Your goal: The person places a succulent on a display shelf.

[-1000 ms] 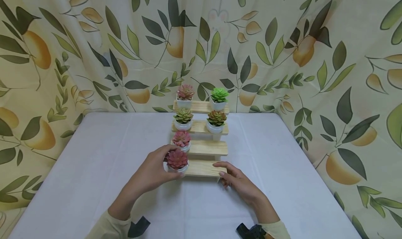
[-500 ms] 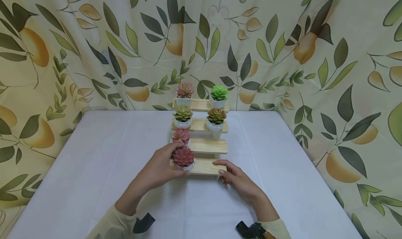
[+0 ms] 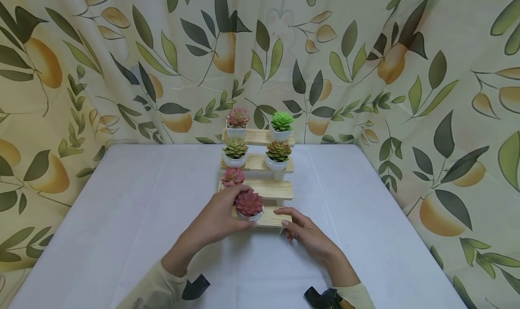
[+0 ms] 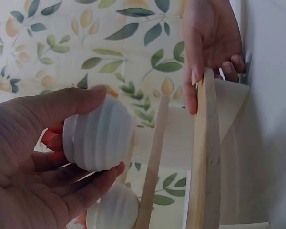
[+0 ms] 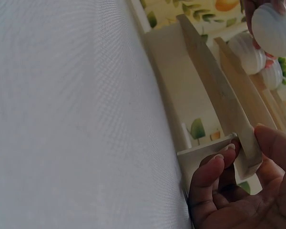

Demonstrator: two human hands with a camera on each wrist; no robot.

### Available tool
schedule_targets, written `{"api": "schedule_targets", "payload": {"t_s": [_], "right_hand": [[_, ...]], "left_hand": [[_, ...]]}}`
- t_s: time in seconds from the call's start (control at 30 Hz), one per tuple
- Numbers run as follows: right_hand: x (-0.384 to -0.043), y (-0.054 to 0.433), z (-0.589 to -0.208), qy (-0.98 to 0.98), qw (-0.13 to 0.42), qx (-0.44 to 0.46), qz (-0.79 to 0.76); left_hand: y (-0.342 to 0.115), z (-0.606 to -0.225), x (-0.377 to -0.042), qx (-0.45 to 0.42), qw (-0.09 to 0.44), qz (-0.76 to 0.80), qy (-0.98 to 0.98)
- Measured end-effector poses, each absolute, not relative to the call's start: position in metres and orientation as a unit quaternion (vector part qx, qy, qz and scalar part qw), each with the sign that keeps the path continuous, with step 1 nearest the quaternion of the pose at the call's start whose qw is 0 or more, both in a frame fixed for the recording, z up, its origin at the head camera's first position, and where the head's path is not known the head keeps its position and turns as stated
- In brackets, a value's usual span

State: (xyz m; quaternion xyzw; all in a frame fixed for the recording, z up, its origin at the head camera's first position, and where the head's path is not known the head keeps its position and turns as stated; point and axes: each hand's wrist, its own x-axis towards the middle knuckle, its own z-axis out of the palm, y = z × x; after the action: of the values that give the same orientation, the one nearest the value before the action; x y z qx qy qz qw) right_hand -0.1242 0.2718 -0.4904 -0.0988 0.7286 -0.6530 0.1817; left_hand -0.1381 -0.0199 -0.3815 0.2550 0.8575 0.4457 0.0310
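My left hand [image 3: 213, 219] holds a dark pink succulent [image 3: 249, 204] by its ribbed white pot [image 4: 99, 136], thumb on one side and fingers on the other. The pot is lifted clear of the stand's lowest wooden board [image 3: 271, 217]. At that board's right end, my right hand [image 3: 310, 237] grips the edge; the right wrist view shows the thumb and fingers around the board's corner [image 5: 250, 152]. Another pink succulent [image 3: 233, 177] sits on the left of the board above, its pot mostly behind my left hand.
Higher boards carry a yellow-green succulent [image 3: 235, 149], a reddish-green one [image 3: 278, 151], a pale pink one [image 3: 237, 118] and a bright green one [image 3: 282, 121]. The stepped stand stands on a white-covered table [image 3: 142, 200]. A leaf-print curtain [image 3: 325, 38] hangs behind.
My left hand has carried the dark pink succulent to the right, from the lowest board's left end toward its middle. The right hand has kept its place on the board.
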Motion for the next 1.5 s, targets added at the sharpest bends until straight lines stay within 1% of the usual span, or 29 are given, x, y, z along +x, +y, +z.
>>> {"api": "schedule_targets", "payload": {"t_s": [0.53,0.87,1.07,1.5], "right_hand": [[-0.124,0.271,-0.490,0.726,0.182,-0.100,-0.655],[-0.124,0.273,-0.490,0.727,0.185,-0.097,-0.654],[-0.123,0.273,-0.489,0.720,0.191,-0.092,-0.661],[-0.124,0.273,-0.489,0.726,0.183,-0.106,-0.655]], "left_hand": [[0.014,-0.380,-0.148,0.292,0.000,0.426,0.856],[0.034,-0.378,-0.155,0.281,-0.030,0.413,0.865],[0.043,-0.380,-0.158,0.276,-0.029,0.417,0.865],[0.053,-0.384,-0.165,0.229,-0.019,0.434,0.871]]}}
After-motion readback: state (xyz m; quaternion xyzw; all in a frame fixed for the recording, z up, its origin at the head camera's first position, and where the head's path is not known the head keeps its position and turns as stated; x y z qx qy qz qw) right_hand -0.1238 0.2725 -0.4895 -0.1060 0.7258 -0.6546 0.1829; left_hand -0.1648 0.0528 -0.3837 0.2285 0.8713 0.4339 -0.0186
